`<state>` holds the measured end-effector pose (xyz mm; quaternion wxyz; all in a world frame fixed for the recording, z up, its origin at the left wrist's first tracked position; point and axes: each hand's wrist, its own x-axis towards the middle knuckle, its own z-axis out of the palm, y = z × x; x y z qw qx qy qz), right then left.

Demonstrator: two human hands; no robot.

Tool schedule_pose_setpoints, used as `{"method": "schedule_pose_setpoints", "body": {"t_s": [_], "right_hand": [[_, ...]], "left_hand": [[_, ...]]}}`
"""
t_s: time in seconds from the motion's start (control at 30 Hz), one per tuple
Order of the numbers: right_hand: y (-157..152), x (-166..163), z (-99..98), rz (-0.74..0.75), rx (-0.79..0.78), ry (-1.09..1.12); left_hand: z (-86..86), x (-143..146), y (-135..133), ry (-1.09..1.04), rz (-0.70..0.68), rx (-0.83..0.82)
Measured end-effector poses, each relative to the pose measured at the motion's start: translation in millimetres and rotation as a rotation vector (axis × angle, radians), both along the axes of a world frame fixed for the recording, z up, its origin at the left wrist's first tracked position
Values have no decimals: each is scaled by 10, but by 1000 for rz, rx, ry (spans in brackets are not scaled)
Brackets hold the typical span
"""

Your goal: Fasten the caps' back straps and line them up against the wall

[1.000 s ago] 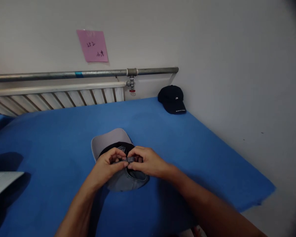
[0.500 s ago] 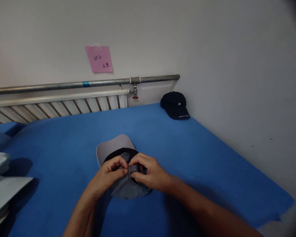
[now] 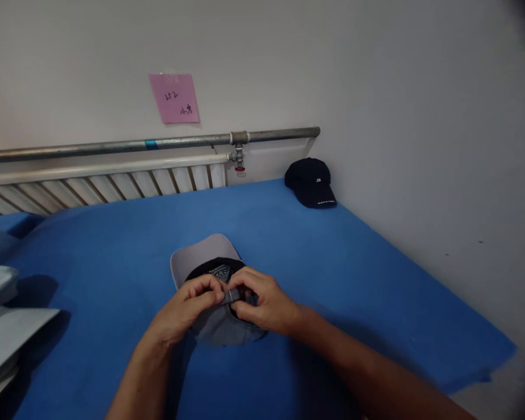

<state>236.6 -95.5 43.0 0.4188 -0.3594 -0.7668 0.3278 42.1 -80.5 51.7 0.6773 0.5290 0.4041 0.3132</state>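
A grey baseball cap point(image 3: 227, 326) lies upside down on the blue-covered surface, its pale brim point(image 3: 203, 251) pointing away from me and its dark inside showing. Across its back opening runs the adjusting strap point(image 3: 231, 296), which carries a thin metallic buckle. My left hand point(image 3: 188, 309) pinches one end of the strap between thumb and fingertips. From the other side my right hand point(image 3: 262, 300) grips the strap close to the buckle, thumb below and fingers above. The fingertips of both hands nearly meet and cover part of the strap.
At the far corner by the wall sits a black cap point(image 3: 310, 182). White folded items point(image 3: 13, 332) stand at the left edge. Behind the blue surface point(image 3: 114, 256) are a radiator point(image 3: 157, 182), a metal pipe point(image 3: 184, 141) and a red-handled valve point(image 3: 240, 169). A pink note point(image 3: 175, 98) is taped above.
A longer piece of strap with the buckle now shows between my fingertips. My left hand has shifted slightly left. The view has tilted down a little.
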Motion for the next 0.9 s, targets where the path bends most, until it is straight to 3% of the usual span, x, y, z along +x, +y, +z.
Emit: {"method": "schedule_pose_setpoints", "body": {"t_s": [0.4,0.5,0.7,0.8,0.9], "right_hand": [[-20,6,2,78,82,-104],[-17,35,63,110,-66,-49],[29,111,184,90,-624,142],[24,108,197,114,-735,175],[11,93,198,88,-705,200]], "left_hand": [[7,-41,22,67,-78,-16],[20,-30,18,51,-113,-17],[31,-78,7,-18,-87,-44],[34,-96,10,-28,-119,-56],[33,-80,14,37,-161,-20]]}}
